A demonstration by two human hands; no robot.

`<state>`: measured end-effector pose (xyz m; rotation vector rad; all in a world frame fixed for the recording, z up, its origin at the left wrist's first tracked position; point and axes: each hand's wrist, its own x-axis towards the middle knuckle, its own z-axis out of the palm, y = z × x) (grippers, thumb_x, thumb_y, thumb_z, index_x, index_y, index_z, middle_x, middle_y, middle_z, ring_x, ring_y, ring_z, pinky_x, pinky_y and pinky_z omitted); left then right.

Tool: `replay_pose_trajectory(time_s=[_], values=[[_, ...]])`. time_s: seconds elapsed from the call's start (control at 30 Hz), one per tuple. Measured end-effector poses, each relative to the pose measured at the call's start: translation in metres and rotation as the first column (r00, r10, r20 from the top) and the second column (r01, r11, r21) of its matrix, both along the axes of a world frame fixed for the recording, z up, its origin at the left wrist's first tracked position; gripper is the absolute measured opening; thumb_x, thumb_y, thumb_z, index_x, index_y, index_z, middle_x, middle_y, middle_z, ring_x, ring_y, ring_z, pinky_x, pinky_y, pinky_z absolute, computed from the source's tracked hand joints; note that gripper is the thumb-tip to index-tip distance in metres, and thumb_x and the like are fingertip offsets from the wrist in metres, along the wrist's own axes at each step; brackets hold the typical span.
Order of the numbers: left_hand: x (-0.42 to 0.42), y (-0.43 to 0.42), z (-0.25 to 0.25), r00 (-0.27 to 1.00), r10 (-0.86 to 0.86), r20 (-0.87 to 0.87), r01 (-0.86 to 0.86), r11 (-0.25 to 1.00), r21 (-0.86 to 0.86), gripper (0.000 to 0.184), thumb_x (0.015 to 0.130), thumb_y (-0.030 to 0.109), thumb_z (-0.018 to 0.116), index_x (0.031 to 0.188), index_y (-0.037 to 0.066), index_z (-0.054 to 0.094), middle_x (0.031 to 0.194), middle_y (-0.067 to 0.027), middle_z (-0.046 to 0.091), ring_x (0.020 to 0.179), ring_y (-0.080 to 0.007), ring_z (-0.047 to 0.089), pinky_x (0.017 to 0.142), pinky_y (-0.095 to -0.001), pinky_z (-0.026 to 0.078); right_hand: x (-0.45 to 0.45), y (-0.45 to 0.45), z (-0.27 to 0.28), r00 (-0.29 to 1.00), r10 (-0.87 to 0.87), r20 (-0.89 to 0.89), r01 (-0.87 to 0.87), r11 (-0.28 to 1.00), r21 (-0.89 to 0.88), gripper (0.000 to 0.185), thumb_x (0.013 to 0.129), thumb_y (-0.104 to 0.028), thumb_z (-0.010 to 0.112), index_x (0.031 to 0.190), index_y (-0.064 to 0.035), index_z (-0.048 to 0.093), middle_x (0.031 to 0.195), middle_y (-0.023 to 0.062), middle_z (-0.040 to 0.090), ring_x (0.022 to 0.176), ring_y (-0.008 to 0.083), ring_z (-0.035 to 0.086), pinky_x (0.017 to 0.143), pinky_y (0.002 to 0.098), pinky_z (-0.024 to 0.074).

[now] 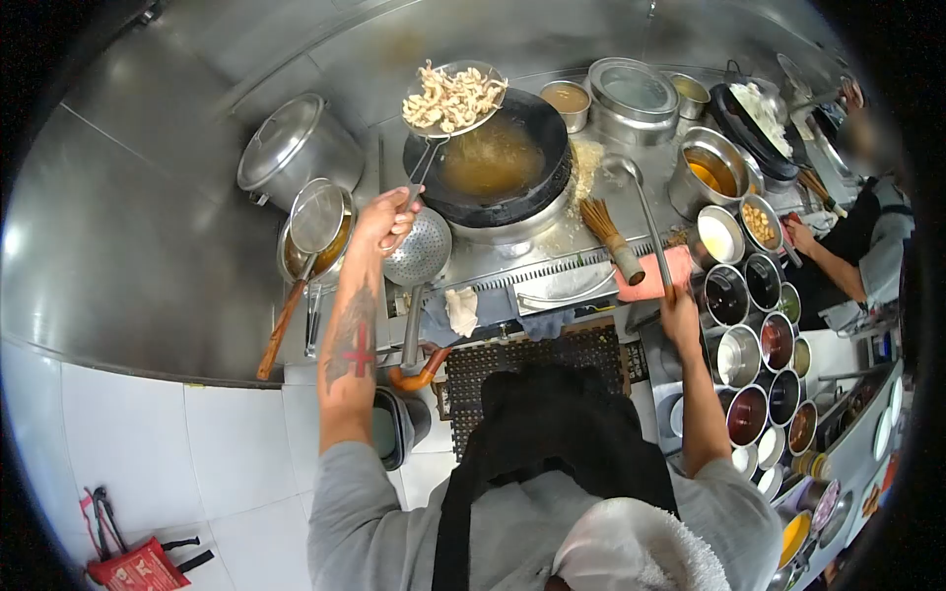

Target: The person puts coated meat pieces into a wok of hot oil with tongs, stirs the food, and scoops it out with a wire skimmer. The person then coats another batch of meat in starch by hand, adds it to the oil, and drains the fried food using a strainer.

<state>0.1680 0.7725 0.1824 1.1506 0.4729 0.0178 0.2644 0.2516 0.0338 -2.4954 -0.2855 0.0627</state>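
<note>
My left hand is closed around the handle of a wire strainer. Pale golden-brown food pieces fill the strainer, which is held up over the far left rim of a black wok. Brownish oil or broth lies in the wok. On the right, my right hand grips the long handle of a ladle; its bowl end rests by the counter, right of the wok. A perforated skimmer lies just below my left hand.
A bamboo brush and a pink cloth lie between the wok and ladle. Several seasoning pots crowd the right side. A lidded pot and a round sieve stand left. Another person's arm reaches in at right.
</note>
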Motion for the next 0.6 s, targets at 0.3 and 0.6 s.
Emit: replay_pose_trajectory(time_s=[0.3, 0.6], values=[[0.001, -0.069, -0.053, 0.973, 0.215, -0.080, -0.223, 0.970, -0.097, 0.007, 0.092, 0.012, 0.048, 0.096, 0.007, 0.051, 0.076, -0.0098, 0.053, 0.043, -0.0048, 0.035, 0.032, -0.0168, 0.025, 0.000, -0.003, -0.056, 0.970, 0.000, 0.244, 0.023, 0.996, -0.092, 0.053, 0.079, -0.015, 0.063, 0.127, -0.0007, 0.043, 0.106, 0.0237, 0.050, 0.097, 0.0401, 0.051, 0.083, 0.0437, 0.0430], [-0.054, -0.072, -0.084, 0.905, 0.409, 0.119, -0.337, 0.858, -0.388, 0.009, 0.093, 0.017, 0.047, 0.093, 0.009, 0.050, 0.074, -0.0076, 0.054, 0.042, -0.0059, 0.034, 0.032, -0.0176, 0.023, -0.013, 0.045, 0.000, 0.975, 0.200, 0.097, -0.205, 0.978, 0.041, 0.041, 0.084, -0.015, 0.059, 0.121, -0.0014, 0.049, 0.105, 0.0203, 0.053, 0.099, 0.0362, 0.053, 0.084, 0.0413, 0.0434]])
